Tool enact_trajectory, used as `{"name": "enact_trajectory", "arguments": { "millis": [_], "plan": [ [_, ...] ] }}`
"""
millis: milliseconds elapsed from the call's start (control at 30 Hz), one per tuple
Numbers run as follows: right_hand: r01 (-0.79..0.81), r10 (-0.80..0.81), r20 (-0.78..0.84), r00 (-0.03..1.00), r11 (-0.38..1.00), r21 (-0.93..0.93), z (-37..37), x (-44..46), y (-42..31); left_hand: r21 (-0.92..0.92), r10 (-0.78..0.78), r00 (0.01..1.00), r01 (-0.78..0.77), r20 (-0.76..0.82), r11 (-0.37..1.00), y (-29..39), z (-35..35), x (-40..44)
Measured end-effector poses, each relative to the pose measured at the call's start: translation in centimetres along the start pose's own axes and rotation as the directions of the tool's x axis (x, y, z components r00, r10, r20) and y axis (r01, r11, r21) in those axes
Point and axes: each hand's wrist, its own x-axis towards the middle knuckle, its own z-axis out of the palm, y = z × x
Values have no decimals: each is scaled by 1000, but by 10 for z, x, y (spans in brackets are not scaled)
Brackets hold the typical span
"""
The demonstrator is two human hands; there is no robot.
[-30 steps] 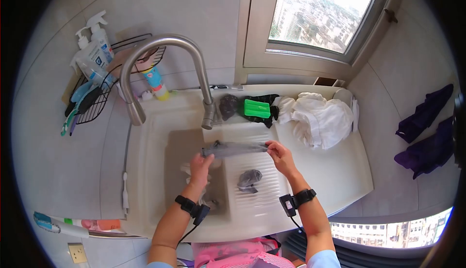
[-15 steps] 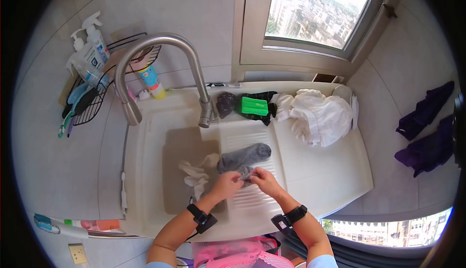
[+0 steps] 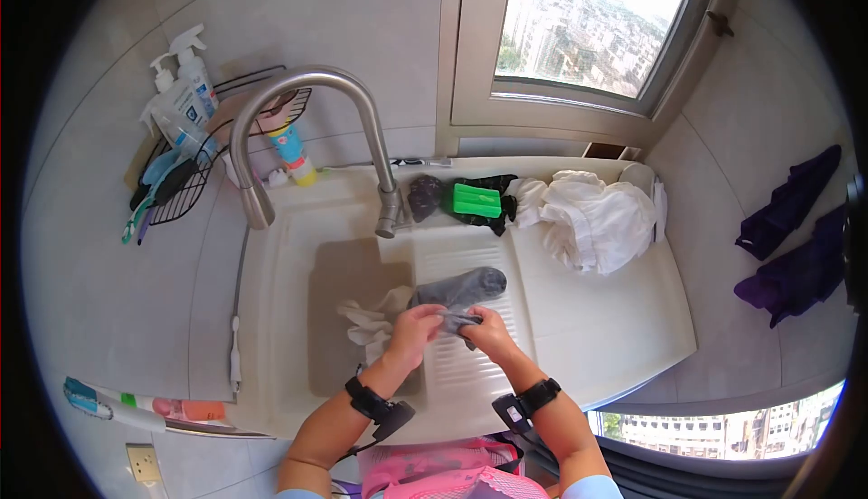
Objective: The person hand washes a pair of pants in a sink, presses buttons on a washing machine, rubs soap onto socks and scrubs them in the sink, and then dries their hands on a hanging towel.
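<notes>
My left hand and my right hand pinch a small grey sock stretched between them, above the ribbed washboard of the sink. Most of it is bunched, and my fingers hide its ends. Just behind it a longer grey sock with a dark tip lies across the ribs. Left of my left hand, a crumpled off-white cloth rests in the basin. Both my wrists wear black straps with small devices.
Behind the washboard sit a green soap bar, dark bunched cloths and a white cloth pile. A curved faucet arches over the basin. Bottles stand in a wire rack; purple cloths hang on the right wall.
The small sock has been lifted slightly and pulled out between my hands, which have moved a little apart. The view has shifted slightly.
</notes>
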Motion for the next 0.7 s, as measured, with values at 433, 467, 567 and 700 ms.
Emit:
{"name": "enact_trajectory", "arguments": {
  "millis": [433, 467, 567, 700],
  "plan": [
    [44, -134, 127, 983, 838, 544, 32, 10, 9, 805, 598, 801, -369, 22, 464, 6, -19, 4],
    [65, -108, 78, 991, 903, 425, 36, 10, 8, 741, 581, 813, -409, 31, 533, 0, -21, 6],
    [137, -124, -82, 989, 973, 183, 43, 14, 9, 457, 337, 940, -278, -52, 845, 14, -5, -14],
    [94, -72, -77, 994, 931, 353, 40, 29, 23, 264, 32, 999, -31, 0, 964, 29, -3, -30]
  ]
}}
